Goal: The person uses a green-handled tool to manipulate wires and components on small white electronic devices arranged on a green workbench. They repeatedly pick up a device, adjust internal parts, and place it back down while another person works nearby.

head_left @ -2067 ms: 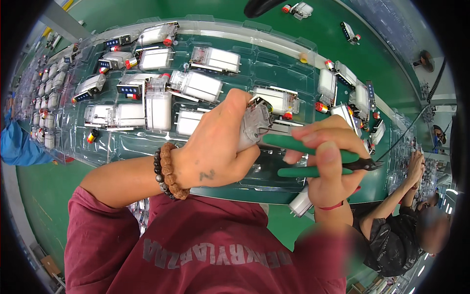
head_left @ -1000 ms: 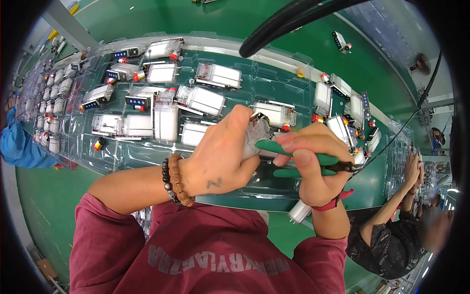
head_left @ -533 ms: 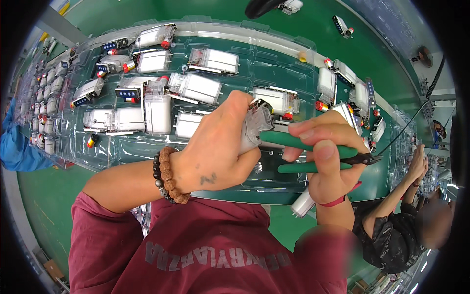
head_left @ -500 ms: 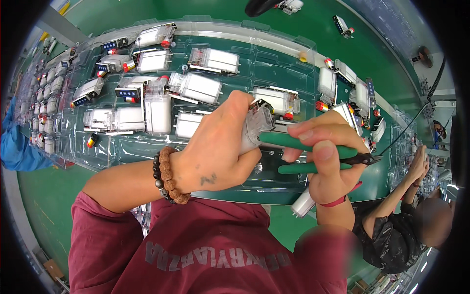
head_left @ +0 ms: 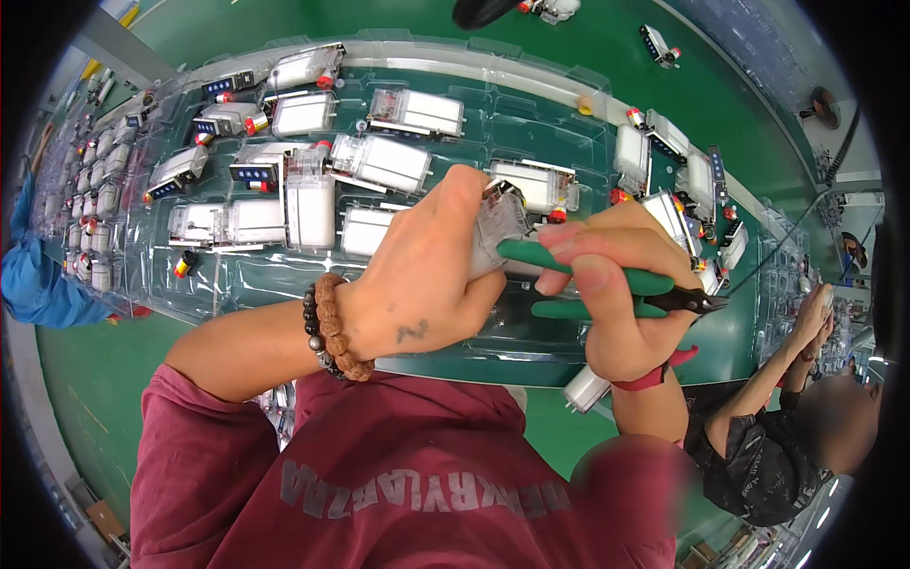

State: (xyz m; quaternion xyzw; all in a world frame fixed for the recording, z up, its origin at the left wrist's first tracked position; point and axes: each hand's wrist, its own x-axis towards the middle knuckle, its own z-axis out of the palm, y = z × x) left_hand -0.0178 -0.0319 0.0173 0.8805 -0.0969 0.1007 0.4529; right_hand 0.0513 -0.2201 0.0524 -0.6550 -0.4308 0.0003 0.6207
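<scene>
At nine o'clock I see a blue sleeve point(head_left: 38, 275) of someone else at the edge of the green counter point(head_left: 95, 379). From ten to twelve o'clock lies a clear plastic tray point(head_left: 531, 104) with rows of white modules point(head_left: 384, 161) seated in its pockets, some with red caps.

Just left of centre, my left hand point(head_left: 417, 275), with a bead bracelet point(head_left: 332, 327) at the wrist, is clenched around a small clear-and-white module point(head_left: 498, 223), held up off the tray; only its top corner shows past my thumb.

Just right of centre, at about three o'clock, my right hand point(head_left: 616, 313) is closed around green-handled cutters point(head_left: 616, 289). The handles lie against the module and the dark tip points away toward three o'clock, clear of the piece.

At four o'clock a co-worker in dark clothes point(head_left: 758, 455) works on the same counter.

My judgement of the risks: the module is mostly hidden in my grip, so squeezing harder could crack its clear shell or bend a lead. The cutter tip faces the neighbouring tray, and a swing could nick those parts or come too near the co-worker's hands point(head_left: 810, 318). A loose grip could drop the piece onto the seated modules.
</scene>
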